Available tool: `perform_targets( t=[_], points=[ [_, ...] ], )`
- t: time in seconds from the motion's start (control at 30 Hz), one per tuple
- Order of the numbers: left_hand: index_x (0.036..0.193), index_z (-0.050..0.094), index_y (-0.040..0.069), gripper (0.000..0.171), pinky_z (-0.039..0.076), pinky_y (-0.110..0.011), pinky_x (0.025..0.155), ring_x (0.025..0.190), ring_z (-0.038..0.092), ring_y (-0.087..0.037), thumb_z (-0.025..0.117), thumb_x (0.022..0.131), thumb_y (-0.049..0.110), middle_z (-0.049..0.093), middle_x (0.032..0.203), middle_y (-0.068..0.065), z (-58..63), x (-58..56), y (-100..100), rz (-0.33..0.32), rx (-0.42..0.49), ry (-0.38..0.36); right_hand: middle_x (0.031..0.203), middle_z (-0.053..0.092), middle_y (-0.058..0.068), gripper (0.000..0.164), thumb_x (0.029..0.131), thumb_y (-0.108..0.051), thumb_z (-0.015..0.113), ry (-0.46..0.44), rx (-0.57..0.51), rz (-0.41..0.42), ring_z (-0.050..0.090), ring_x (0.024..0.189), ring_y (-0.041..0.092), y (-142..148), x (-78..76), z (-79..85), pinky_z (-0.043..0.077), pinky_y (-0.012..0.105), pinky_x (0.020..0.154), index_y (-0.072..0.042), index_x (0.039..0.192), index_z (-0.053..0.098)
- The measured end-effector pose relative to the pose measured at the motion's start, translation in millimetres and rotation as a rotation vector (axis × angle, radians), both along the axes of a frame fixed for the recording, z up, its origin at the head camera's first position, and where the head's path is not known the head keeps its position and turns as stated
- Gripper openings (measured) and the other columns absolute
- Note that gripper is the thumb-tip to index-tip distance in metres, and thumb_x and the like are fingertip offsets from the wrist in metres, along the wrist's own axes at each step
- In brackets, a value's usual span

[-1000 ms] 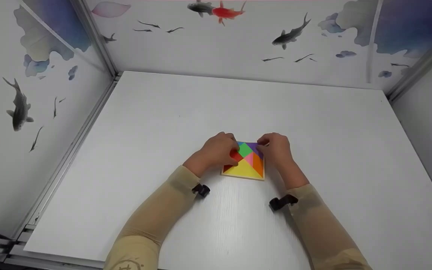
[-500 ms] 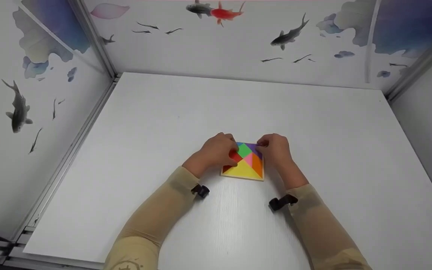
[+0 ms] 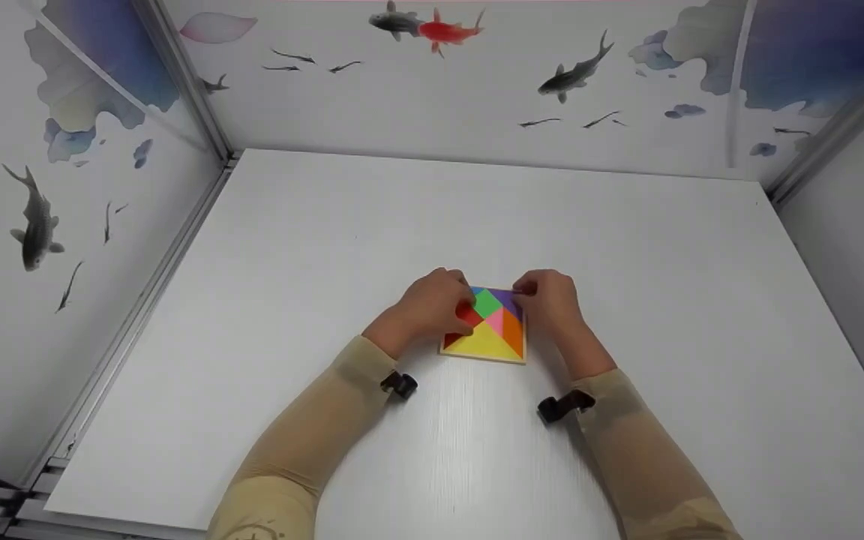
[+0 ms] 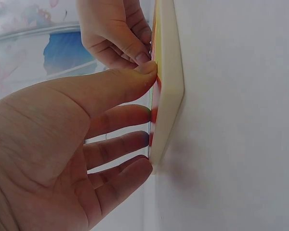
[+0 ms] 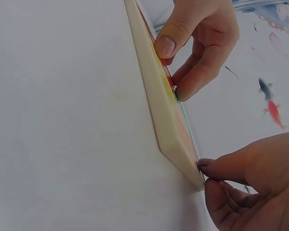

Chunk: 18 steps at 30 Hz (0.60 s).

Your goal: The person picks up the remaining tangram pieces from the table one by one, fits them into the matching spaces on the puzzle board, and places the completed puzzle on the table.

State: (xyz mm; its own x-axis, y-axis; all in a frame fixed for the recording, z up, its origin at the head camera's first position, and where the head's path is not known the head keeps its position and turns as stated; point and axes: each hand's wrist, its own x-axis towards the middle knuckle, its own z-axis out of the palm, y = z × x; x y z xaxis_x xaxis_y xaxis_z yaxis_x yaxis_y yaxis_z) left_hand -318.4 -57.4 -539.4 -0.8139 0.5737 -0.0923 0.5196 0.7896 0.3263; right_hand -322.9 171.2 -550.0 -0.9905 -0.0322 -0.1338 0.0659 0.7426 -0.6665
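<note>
A square tangram puzzle (image 3: 486, 343) in a thin pale wooden tray lies flat on the white table, its coloured pieces fitted together. My left hand (image 3: 432, 304) reaches over the puzzle's left side. Its thumb (image 4: 147, 70) rests on the face near the front, and the spread fingertips touch the face and left edge, partly covering the red and blue pieces. At the far right corner, my right hand (image 3: 553, 301) pinches the edge: the thumb (image 5: 209, 166) lies on the purple piece, with the index fingertip against the tray's outer side. Green, pink, orange and yellow pieces show between the hands.
The white table (image 3: 289, 225) spreads out around the puzzle. White panels printed with fish (image 3: 571, 75) and lotus leaves stand at the back and both sides. A metal rail (image 3: 169, 270) runs along the left edge. Each sleeved wrist carries a small black camera (image 3: 565, 406).
The head view has tilted slightly, so the whole scene sits a little lower. Both hands and the tangram puzzle keep almost the same places relative to each other.
</note>
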Motion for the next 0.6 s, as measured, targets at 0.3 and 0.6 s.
perform_targets(
  t=[0.3, 0.6],
  points=[
    [0.126, 0.078, 0.013, 0.04, 0.054, -0.039, 0.106, 0.113, 0.06, -0.025, 0.082, 0.091, 0.034, 0.067, 0.124, -0.009, 3.2, -8.3, -9.7, 0.027, 0.107, -0.057, 0.114, 0.07, 0.016, 0.019, 0.105, -0.012, 0.065, 0.021, -0.057, 0.0, 0.061, 0.104, 0.03, 3.7, -9.2, -0.3, 0.057, 0.041, 0.096, -0.007, 0.12, 0.076],
    [0.13, 0.076, 0.013, 0.04, 0.052, -0.04, 0.111, 0.117, 0.063, -0.025, 0.079, 0.094, 0.032, 0.07, 0.123, -0.007, -4.7, -10.2, -19.2, 0.1, 0.204, -0.072, 0.11, 0.069, 0.014, 0.025, 0.107, -0.02, 0.06, 0.106, -0.088, 0.017, 0.061, 0.093, 0.027, 12.4, -8.3, -8.9, 0.056, 0.03, 0.078, -0.009, 0.124, 0.075]
  ],
)
